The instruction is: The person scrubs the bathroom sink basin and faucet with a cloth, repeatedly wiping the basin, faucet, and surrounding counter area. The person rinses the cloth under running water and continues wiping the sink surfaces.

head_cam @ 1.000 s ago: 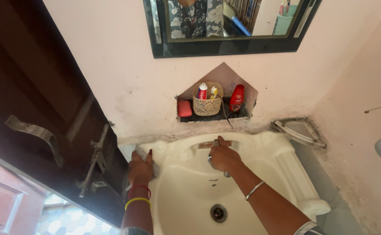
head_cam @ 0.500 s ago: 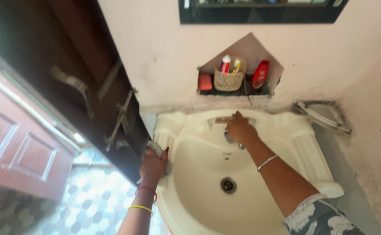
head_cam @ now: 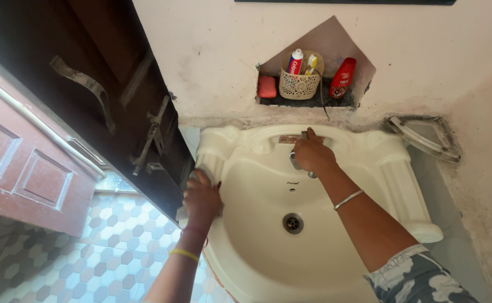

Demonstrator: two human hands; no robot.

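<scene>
Tap [head_cam: 296, 161] at the far middle of the one cream sink [head_cam: 403, 185] is mostly hidden under the closed right hand [head_cam: 312, 154] gripping it, while the left hand [head_cam: 202, 197] presses flat on the sink's left rim, its grip unclear.

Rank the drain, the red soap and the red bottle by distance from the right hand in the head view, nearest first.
From the right hand on the tap:
1. Drain, below it in the basin.
2. Red soap, up and left in the wall niche.
3. Red bottle, at the niche's right end; nearly level with the soap, too close to call.
</scene>
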